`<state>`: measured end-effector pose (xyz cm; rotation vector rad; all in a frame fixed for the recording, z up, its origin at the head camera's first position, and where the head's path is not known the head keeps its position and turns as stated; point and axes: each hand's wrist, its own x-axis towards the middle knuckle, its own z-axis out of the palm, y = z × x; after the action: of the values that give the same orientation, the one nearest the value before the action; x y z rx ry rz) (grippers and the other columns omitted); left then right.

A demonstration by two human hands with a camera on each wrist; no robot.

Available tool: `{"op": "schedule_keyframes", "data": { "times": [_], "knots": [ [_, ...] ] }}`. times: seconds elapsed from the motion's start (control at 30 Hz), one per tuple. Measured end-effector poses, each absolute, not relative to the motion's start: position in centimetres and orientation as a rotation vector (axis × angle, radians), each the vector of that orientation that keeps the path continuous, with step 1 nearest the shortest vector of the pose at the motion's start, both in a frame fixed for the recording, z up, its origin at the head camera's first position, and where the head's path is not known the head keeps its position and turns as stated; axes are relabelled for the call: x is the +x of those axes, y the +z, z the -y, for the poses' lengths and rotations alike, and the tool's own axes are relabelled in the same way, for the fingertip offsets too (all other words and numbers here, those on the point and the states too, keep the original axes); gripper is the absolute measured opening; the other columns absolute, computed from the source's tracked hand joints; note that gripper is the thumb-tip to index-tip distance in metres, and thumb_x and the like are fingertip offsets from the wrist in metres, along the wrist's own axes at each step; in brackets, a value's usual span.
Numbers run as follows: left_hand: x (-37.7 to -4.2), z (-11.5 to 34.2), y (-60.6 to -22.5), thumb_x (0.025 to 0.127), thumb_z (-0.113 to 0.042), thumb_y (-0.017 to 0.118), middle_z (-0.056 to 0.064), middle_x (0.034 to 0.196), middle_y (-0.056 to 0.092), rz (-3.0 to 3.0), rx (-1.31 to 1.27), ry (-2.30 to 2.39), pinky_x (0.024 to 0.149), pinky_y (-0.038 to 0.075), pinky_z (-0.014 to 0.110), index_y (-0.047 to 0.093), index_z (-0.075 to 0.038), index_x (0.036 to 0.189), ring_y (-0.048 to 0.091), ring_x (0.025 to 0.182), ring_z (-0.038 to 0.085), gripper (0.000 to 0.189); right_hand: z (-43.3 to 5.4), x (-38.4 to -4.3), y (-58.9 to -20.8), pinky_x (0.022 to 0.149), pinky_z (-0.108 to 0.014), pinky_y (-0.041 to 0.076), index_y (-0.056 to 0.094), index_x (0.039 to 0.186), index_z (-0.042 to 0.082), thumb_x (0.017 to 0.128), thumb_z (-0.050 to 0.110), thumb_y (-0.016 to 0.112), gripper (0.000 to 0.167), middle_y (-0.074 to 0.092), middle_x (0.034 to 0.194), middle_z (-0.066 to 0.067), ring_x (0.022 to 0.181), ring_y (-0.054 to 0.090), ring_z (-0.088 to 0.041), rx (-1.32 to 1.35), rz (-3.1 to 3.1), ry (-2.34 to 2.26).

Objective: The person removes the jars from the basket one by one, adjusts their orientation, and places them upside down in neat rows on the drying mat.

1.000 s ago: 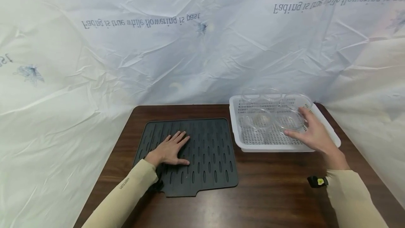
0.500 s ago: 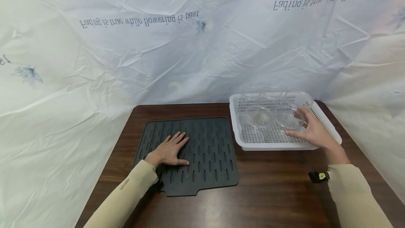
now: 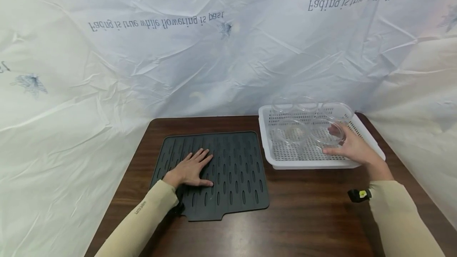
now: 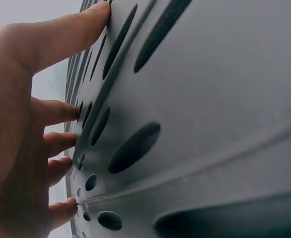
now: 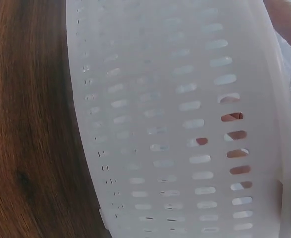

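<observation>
My left hand (image 3: 192, 168) lies with its fingers spread on a black slotted mat (image 3: 235, 173). In the left wrist view, the thumb and fingertips touch the surface of the mat (image 4: 225, 84). My right hand (image 3: 353, 145) reaches into a white perforated basket (image 3: 310, 165), its fingers and thumb curled round a clear cup (image 3: 323, 143) at the front right. Some of those fingers show through the clear wall. In the right wrist view, the side of the basket (image 5: 175, 119) hides most of the hand and cup; bits of fingers show through its holes.
Several other clear cups stand in the basket, among them a front-left cup (image 3: 290, 142) and a back-right one (image 3: 337, 119). A brown wooden table (image 3: 285, 225) carries everything. Behind it hangs a wrinkled white printed sheet (image 3: 214, 70).
The fingers of my right hand have slid lower behind the front-right cup and now show through its wall. My left hand stays still on the mat.
</observation>
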<state>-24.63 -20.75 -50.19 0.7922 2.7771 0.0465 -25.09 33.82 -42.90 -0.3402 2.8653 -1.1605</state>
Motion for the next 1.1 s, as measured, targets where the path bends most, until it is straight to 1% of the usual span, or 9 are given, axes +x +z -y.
{"op": "schedule_keyframes", "data": {
  "times": [0.13,0.23,0.37,0.5,0.73,0.87,0.97,1.1],
  "knots": [
    [-24.7,20.7,-50.2,0.079,-0.077,0.057,0.009,0.164,0.013,-2.772,0.789,0.048,0.118,0.017,0.059,0.023,-0.019,0.157,0.011,0.151,0.031,0.103,-33.9,-25.4,-43.1,0.099,-0.072,0.031,0.015,0.154,0.0,0.071,0.028,0.089,0.115,0.038,0.142,-0.038,0.13,0.037,-0.055,-0.336,-2.872,-1.149],
    [-24.6,20.7,-50.2,0.079,-0.077,0.057,0.009,0.164,0.013,-2.769,0.791,0.046,0.118,0.017,0.059,0.023,-0.019,0.157,0.01,0.151,0.031,0.103,-34.0,-25.7,-43.2,0.101,-0.072,0.03,0.015,0.153,-0.003,0.071,0.027,0.089,0.114,0.037,0.142,-0.039,0.13,0.037,-0.055,-0.329,-2.871,-1.13],
    [-24.7,20.7,-50.1,0.079,-0.076,0.057,0.01,0.164,0.014,-2.776,0.796,0.05,0.118,0.017,0.06,0.023,-0.018,0.157,0.011,0.151,0.032,0.103,-34.0,-26.1,-43.4,0.102,-0.072,0.028,0.016,0.152,-0.004,0.071,0.03,0.088,0.114,0.034,0.144,-0.039,0.132,0.035,-0.056,-0.313,-2.863,-1.098],
    [-24.7,20.8,-50.1,0.079,-0.076,0.058,0.011,0.163,0.015,-2.781,0.802,0.064,0.117,0.018,0.06,0.024,-0.017,0.157,0.012,0.151,0.033,0.103,-33.9,-26.0,-43.5,0.102,-0.071,0.029,0.02,0.15,-0.004,0.071,0.034,0.088,0.111,0.035,0.144,-0.038,0.131,0.036,-0.055,-0.295,-2.873,-1.09],
    [-24.7,20.9,-50.5,0.079,-0.077,0.057,0.01,0.164,0.014,-2.775,0.804,0.07,0.117,0.017,0.06,0.024,-0.018,0.157,0.01,0.151,0.033,0.104,-33.6,-25.5,-43.4,0.099,-0.069,0.033,0.035,0.141,-0.006,0.073,0.041,0.086,0.097,0.043,0.14,-0.035,0.129,0.041,-0.052,-0.236,-2.9,-1.087],
    [-24.8,20.9,-50.5,0.079,-0.077,0.057,0.011,0.164,0.014,-2.772,0.817,0.076,0.118,0.018,0.06,0.023,-0.018,0.157,0.01,0.151,0.033,0.103,-33.6,-25.4,-43.5,0.099,-0.068,0.033,0.038,0.139,-0.003,0.073,0.039,0.086,0.092,0.047,0.136,-0.032,0.127,0.044,-0.05,-0.22,-2.946,-1.109],
    [-24.8,21.0,-50.5,0.079,-0.076,0.058,0.012,0.163,0.014,-2.77,0.817,0.095,0.117,0.018,0.06,0.024,-0.017,0.157,0.011,0.151,0.033,0.103,-33.6,-25.2,-43.6,0.095,-0.066,0.036,0.038,0.141,0.0,0.073,0.036,0.087,0.091,0.049,0.135,-0.03,0.125,0.046,-0.048,-0.233,-2.987,-1.137],
    [-24.9,21.1,-50.5,0.079,-0.075,0.059,0.012,0.164,0.013,-2.773,0.817,0.113,0.118,0.017,0.06,0.024,-0.016,0.157,0.01,0.151,0.034,0.104,-33.5,-24.7,-43.6,0.087,-0.06,0.039,0.039,0.139,0.002,0.074,0.036,0.086,0.087,0.051,0.132,-0.029,0.12,0.048,-0.047,-0.235,-3.071,-1.132]
  ]
}}
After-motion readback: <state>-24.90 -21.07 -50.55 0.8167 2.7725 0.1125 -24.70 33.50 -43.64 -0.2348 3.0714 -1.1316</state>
